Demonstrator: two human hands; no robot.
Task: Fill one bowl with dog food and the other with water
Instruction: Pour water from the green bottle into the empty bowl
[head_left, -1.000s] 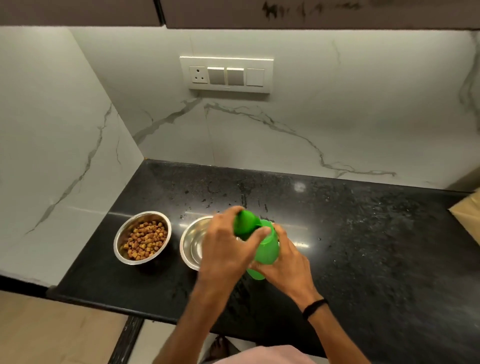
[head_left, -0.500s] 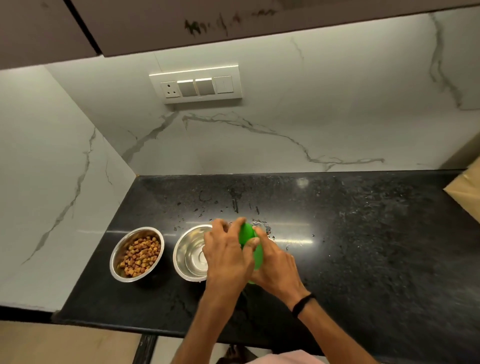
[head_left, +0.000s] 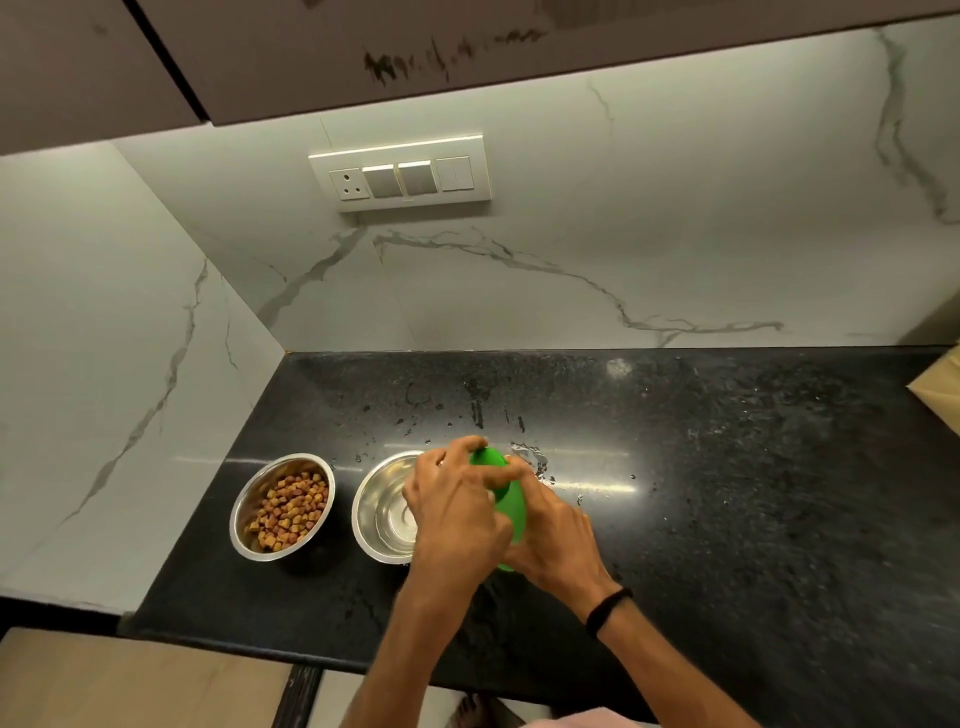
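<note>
1. At the far left I saw a white marble wall (head_left: 104, 322) with grey veins, meeting a black speckled counter (head_left: 727, 493) in the corner.
2. On the counter's left part stood a steel bowl (head_left: 244, 512) holding brown dog food (head_left: 290, 512), piled toward its right side.
3. Just beside it, to the right, stood a second steel bowl (head_left: 376, 506). Its inside looked shiny; I could not tell whether it held water. The two bowls sat close but apart.
4. Over the second bowl's right edge was the left hand (head_left: 457, 512), its fingers curled and closed around the top of a green bottle (head_left: 511, 506), thumb and forefinger wrapped at the cap end.
5. The bottle was upright or slightly tilted, between both hands, just right of the second bowl; most of it was hidden.
6. The right hand (head_left: 558, 540) clasped the bottle's body from the right side, fingers wrapped around it. A black band (head_left: 608, 610) circled that wrist.
7. Small wet splashes (head_left: 530, 457) glinted on the counter behind the hands.
8. On the back wall above was a white switch panel (head_left: 402, 174) with a socket.
9. At the far right edge a tan cardboard corner (head_left: 943, 389) showed.
</note>
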